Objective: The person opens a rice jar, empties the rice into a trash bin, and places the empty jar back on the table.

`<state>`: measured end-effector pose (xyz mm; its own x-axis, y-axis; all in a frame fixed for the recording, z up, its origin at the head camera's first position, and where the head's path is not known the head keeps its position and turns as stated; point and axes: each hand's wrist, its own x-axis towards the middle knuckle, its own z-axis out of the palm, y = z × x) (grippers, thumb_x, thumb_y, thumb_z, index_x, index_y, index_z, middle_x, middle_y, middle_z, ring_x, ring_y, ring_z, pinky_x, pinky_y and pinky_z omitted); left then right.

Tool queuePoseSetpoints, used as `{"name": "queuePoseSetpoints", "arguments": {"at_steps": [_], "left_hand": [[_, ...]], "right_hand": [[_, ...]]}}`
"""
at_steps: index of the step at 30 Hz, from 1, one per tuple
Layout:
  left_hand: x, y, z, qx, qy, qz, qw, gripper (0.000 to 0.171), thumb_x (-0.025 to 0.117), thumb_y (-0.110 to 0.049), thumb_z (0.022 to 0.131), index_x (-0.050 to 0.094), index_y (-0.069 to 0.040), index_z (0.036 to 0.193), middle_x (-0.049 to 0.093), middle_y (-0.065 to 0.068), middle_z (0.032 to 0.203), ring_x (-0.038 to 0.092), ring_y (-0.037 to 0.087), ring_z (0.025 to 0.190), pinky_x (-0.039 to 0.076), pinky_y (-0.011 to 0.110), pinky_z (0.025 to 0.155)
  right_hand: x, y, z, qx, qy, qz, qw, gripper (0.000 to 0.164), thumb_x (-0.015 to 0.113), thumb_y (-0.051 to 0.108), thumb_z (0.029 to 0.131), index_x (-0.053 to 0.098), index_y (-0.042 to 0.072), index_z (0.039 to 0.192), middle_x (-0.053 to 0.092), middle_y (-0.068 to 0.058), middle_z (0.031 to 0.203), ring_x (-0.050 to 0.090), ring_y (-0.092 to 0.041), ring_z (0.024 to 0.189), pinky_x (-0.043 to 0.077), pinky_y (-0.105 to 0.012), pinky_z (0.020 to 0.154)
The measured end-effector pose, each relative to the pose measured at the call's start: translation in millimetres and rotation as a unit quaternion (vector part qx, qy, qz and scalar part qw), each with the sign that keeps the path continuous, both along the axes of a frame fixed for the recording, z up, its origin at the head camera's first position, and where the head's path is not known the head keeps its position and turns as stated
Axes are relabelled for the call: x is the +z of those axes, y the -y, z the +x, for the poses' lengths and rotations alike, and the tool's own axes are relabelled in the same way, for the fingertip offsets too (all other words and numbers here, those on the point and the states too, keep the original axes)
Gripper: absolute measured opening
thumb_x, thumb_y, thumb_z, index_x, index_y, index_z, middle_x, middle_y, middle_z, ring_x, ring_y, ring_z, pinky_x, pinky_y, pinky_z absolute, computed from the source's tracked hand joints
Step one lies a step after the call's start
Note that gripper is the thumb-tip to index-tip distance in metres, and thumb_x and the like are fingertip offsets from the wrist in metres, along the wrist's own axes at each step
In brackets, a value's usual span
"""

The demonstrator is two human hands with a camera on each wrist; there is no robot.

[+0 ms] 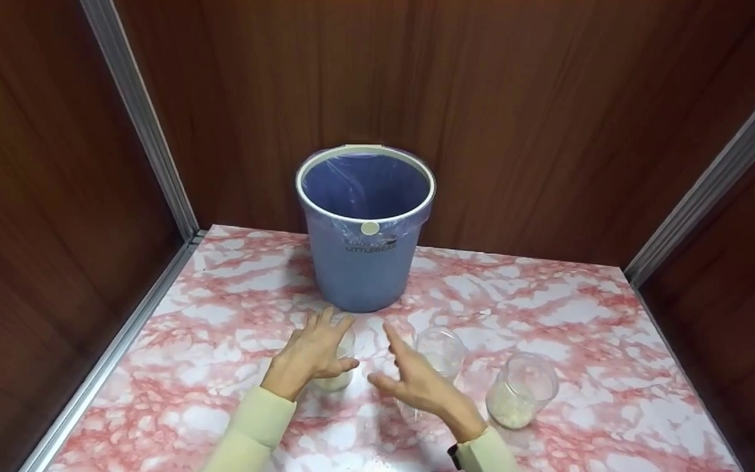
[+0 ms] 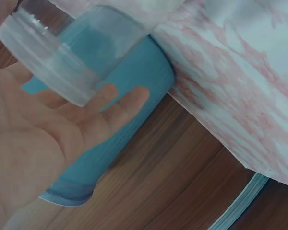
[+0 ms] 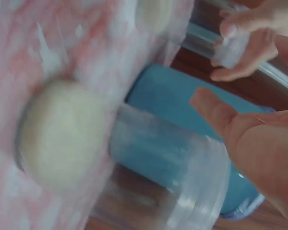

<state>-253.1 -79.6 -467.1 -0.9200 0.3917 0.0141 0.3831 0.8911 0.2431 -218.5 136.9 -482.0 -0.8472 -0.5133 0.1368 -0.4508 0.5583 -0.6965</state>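
Note:
My left hand [image 1: 312, 351] reaches over a clear plastic jar [image 1: 337, 380] with pale contents in its bottom. In the left wrist view its fingers [image 2: 115, 117] are extended beside the jar's threaded rim [image 2: 48, 62]. To the right, my right hand [image 1: 420, 380] is held with fingers extended and thumb apart, nothing gripped. It partly hides a second clear jar [image 1: 442, 351]. The right wrist view shows the right hand [image 3: 266, 148] near a jar's clear wall [image 3: 168, 163], with pale contents [image 3: 62, 134] low in that jar.
A blue bin [image 1: 364, 275] with a clear liner stands behind the hands near the wooden back panel [image 1: 515, 131]. Another clear jar [image 1: 522, 390], with pale grains in the bottom, is right of the right hand. Metal-edged side walls bound the pink-and-white marbled table [image 1: 220, 354].

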Motion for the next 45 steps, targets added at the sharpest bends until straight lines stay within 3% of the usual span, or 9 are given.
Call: {"name": "queuePoseSetpoints", "arguments": {"at_steps": [6, 11, 15, 19, 25, 32, 36, 41, 45], "left_hand": [[-3.4, -2, -4.2, -0.007, -0.022, 0.013, 0.9997, 0.070, 0.069, -0.046, 0.074, 0.046, -0.018, 0.134, 0.046, 0.019, 0.126, 0.044, 0.043, 0.113, 0.049, 0.054, 0.074], [-1.5, -2, -4.4, -0.017, -0.032, 0.005, 0.9993, 0.070, 0.069, -0.046, 0.073, 0.048, -0.016, 0.133, 0.048, 0.020, 0.123, 0.047, 0.045, 0.108, 0.049, 0.053, 0.075], [11.2, -5, 1.4, -0.039, -0.035, 0.004, 0.9986, 0.069, 0.065, -0.045, 0.073, 0.048, -0.016, 0.133, 0.049, 0.021, 0.121, 0.050, 0.045, 0.106, 0.047, 0.053, 0.081], [30.0, -12, 9.3, -0.059, -0.056, 0.020, 0.9965, 0.067, 0.060, -0.044, 0.073, 0.048, -0.019, 0.133, 0.052, 0.016, 0.113, 0.053, 0.036, 0.101, 0.046, 0.049, 0.083], [54.1, -22, 23.2, -0.090, -0.138, 0.046, 0.9853, 0.062, 0.056, -0.048, 0.073, 0.052, -0.021, 0.129, 0.053, 0.008, 0.099, 0.051, 0.024, 0.085, 0.047, 0.040, 0.070], [76.5, -33, 32.6, -0.114, -0.202, 0.082, 0.9692, 0.060, 0.053, -0.060, 0.080, 0.053, -0.025, 0.128, 0.055, 0.005, 0.106, 0.053, 0.022, 0.085, 0.049, 0.036, 0.063], [84.4, -39, 34.2, -0.164, -0.236, 0.147, 0.9465, 0.051, 0.051, -0.056, 0.086, 0.060, -0.020, 0.120, 0.058, 0.003, 0.114, 0.057, 0.019, 0.099, 0.049, 0.037, 0.078], [90.3, -44, 36.8, -0.270, -0.276, 0.245, 0.8896, 0.028, 0.061, -0.035, 0.083, 0.067, -0.019, 0.105, 0.061, -0.004, 0.116, 0.055, 0.010, 0.109, 0.046, 0.030, 0.086], [94.8, -47, 39.4, -0.298, -0.270, 0.272, 0.8741, 0.027, 0.063, -0.030, 0.080, 0.068, -0.019, 0.104, 0.062, -0.007, 0.109, 0.056, 0.006, 0.102, 0.046, 0.025, 0.084]], "right_hand": [[-22.2, 4, -4.4, -0.004, 0.041, 0.021, 0.999, 0.088, 0.058, 0.051, 0.085, 0.012, 0.010, 0.149, 0.025, -0.014, 0.150, 0.030, -0.029, 0.134, 0.028, -0.047, 0.107], [-35.1, 10, -5.2, -0.003, 0.082, 0.009, 0.997, 0.089, 0.058, 0.051, 0.085, 0.012, 0.009, 0.149, 0.029, -0.021, 0.147, 0.047, -0.033, 0.121, 0.032, -0.047, 0.104], [-37.6, 13, -5.0, -0.006, 0.100, -0.027, 0.995, 0.089, 0.062, 0.047, 0.084, 0.012, 0.011, 0.149, 0.028, -0.024, 0.146, 0.045, -0.037, 0.121, 0.031, -0.049, 0.104], [-34.2, 16, -7.1, 0.000, 0.077, -0.073, 0.994, 0.094, 0.068, 0.046, 0.079, 0.012, 0.019, 0.149, 0.024, -0.014, 0.150, 0.031, -0.029, 0.133, 0.028, -0.048, 0.106], [-20.5, 21, -6.2, 0.011, 0.086, -0.174, 0.981, 0.095, 0.077, 0.034, 0.073, 0.014, 0.037, 0.145, 0.044, -0.001, 0.137, 0.053, -0.018, 0.111, 0.043, -0.040, 0.092], [20.5, 19, 10.5, 0.024, 0.034, -0.258, 0.965, 0.083, 0.077, 0.010, 0.072, 0.028, 0.013, 0.140, 0.051, -0.007, 0.129, 0.053, -0.021, 0.113, 0.043, -0.031, 0.095], [33.2, 14, 15.5, 0.058, 0.022, -0.274, 0.960, 0.083, 0.072, 0.008, 0.074, 0.024, 0.009, 0.141, 0.051, -0.007, 0.128, 0.052, -0.023, 0.114, 0.041, -0.031, 0.097], [31.3, 2, 12.8, 0.143, 0.054, -0.304, 0.940, 0.079, 0.067, 0.014, 0.073, 0.025, 0.007, 0.139, 0.051, -0.012, 0.125, 0.053, -0.023, 0.109, 0.042, -0.033, 0.096], [27.4, -7, 6.0, 0.210, 0.083, -0.324, 0.919, 0.077, 0.068, 0.024, 0.071, 0.030, 0.002, 0.135, 0.046, -0.018, 0.128, 0.048, -0.025, 0.113, 0.040, -0.034, 0.097]]}}
